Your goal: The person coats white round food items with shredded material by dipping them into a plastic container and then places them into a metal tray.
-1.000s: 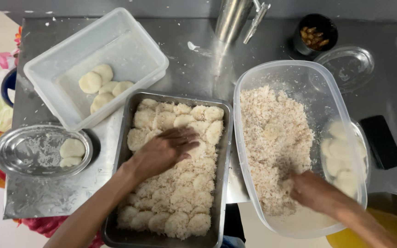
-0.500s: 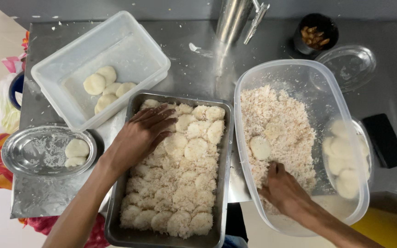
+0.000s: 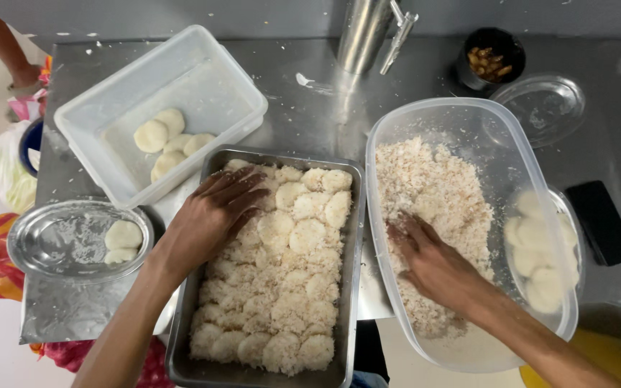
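My left hand (image 3: 213, 212) lies flat, fingers spread, on the coated round patties near the top left of the metal baking tray (image 3: 354, 237), which is packed with several crumb-covered patties (image 3: 289, 287). My right hand (image 3: 429, 259) rests palm down in the loose white crumbs (image 3: 440, 194) inside the large clear plastic tub (image 3: 468, 115). Whether it covers a patty I cannot tell. At the tub's right end lie several plain patties (image 3: 540, 251).
A white plastic container (image 3: 102, 115) with several plain patties (image 3: 167, 140) stands at the back left. A round steel plate (image 3: 52, 244) with two patties sits at the left edge. A steel cup (image 3: 364, 32), small dark bowl (image 3: 494, 54), clear lid (image 3: 544, 104) and black phone (image 3: 601, 223) stand around.
My left hand has slid from the tray's middle up to its top left. My right hand has moved left inside the tub, over where a patty lay on the crumbs.
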